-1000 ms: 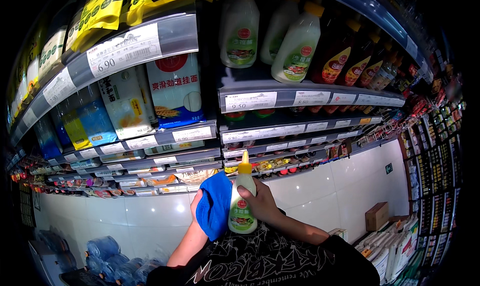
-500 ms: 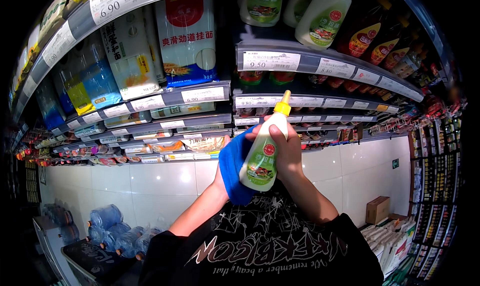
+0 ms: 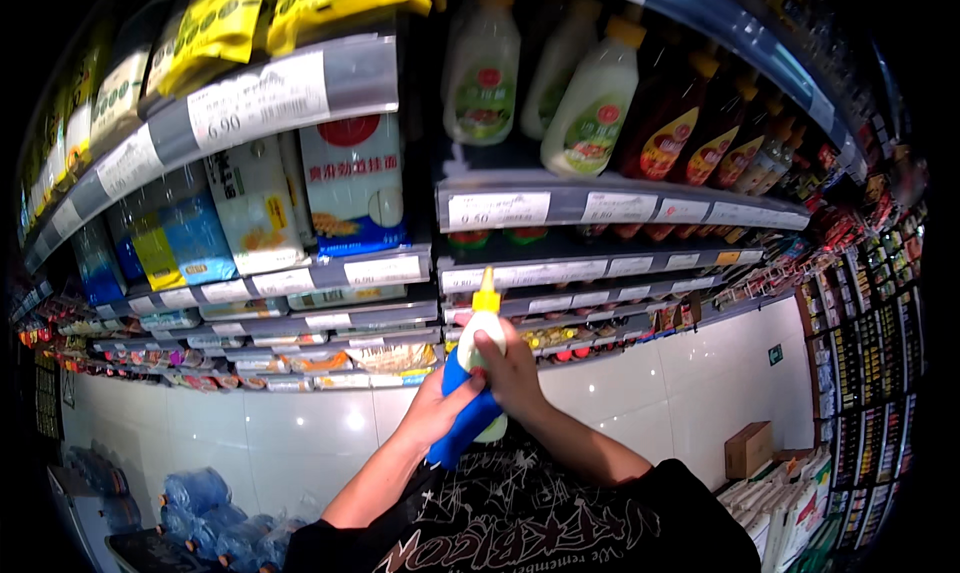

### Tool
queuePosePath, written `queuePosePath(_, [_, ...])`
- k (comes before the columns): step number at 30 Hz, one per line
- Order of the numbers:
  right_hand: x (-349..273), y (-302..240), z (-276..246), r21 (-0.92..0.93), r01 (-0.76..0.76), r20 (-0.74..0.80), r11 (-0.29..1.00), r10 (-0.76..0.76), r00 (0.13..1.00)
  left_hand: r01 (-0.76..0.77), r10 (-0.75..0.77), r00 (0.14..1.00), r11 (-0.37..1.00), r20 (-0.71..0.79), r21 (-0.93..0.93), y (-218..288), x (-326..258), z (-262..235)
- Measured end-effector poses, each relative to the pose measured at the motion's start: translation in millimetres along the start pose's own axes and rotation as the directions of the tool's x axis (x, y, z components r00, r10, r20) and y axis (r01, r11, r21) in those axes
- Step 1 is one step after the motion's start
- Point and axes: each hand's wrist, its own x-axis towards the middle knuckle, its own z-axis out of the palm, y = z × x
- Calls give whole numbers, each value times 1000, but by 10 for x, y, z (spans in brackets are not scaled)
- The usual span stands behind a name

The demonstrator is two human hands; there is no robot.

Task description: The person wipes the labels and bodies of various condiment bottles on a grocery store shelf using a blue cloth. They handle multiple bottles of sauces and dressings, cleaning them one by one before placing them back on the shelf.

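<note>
A pale squeeze bottle [image 3: 482, 325] with a yellow pointed cap stands tilted in front of me, nozzle upward. My right hand [image 3: 513, 378] is closed round its upper part, the thumb lying over the front. A blue cloth [image 3: 462, 431] lies against the bottle's lower body and covers most of its label. With closed fingers, my left hand [image 3: 433, 410] grips the cloth and presses it to the bottle from the left, its thumb across the front. Similar salad dressing bottles [image 3: 592, 113] stand on the shelf ahead.
Bags of noodles [image 3: 355, 183] fill the shelf at left, below yellow packets [image 3: 215, 28]. Dark red bottles [image 3: 665, 128] stand farther right. A shelf edge [image 3: 620, 211] with price tags juts out ahead. Large water bottles [image 3: 200, 503] lie lower left; a cardboard box [image 3: 750, 450] sits lower right.
The bottle has moved lower and left in the view. The cloth has come round from behind onto its front, with my left thumb over it. The shelves sit lower in view.
</note>
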Motion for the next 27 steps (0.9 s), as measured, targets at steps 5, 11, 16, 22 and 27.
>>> queuePosePath(5, [-103,188,151,-266,406,196,874,-364,911,-198,194,980,976,-47,-88,-87,172,-389])
queuePosePath(11, [-679,-57,62,-454,175,-20,874,-207,978,-399,326,904,877,-276,-269,292,45,26])
queuePosePath(16, [-624,-441,-11,-447,-59,148,893,139,979,-232,198,972,886,-124,-400,101,96,-194])
queuePosePath(22, [-607,223,-22,579,-770,714,269,288,638,-242,511,826,703,238,-668,316,150,-122])
queuePosePath(27, [-578,83,80,492,-488,430,721,286,856,-347,442,896,749,36,-565,250,147,-79])
